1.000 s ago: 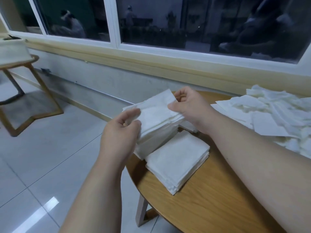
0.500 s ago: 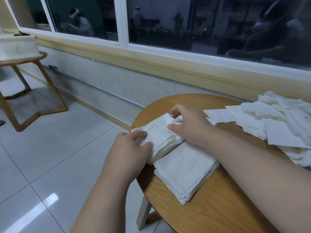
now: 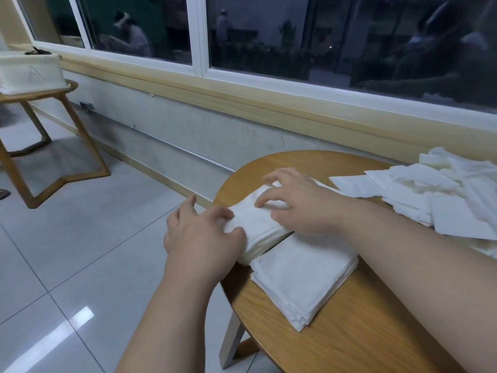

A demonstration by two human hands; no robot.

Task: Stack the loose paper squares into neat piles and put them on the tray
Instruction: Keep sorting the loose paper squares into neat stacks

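As both hands are tidying it, far pile (image 3: 258, 224): it is lying on the round table (image 3: 363, 332), under the right fingers and right against the left fingertips.
Left hand (image 3: 200, 232): its fingers are spreading a little and pushing at the pile's left edge, not pinching it.
Right hand (image 3: 301, 208): its fingers are spreading wide and pressing flat on the top sheet.
Near pile (image 3: 304, 278): it is sitting just below the right palm, just beside the far pile, and its edges are looking even.
Loose squares (image 3: 443, 195): they are lying in a messy heap, well to the right of the right fingers.
Doing it well: I think the top fingers should be pressing softly while the left fingers are nudging the edges in, so the thin sheets are not sliding or crumpling.
Watching out: the pile is sitting close to the table's edge by the left fingers, so pushing toward the right fingers is looking safer.
Tray: I cannot tell where it is.
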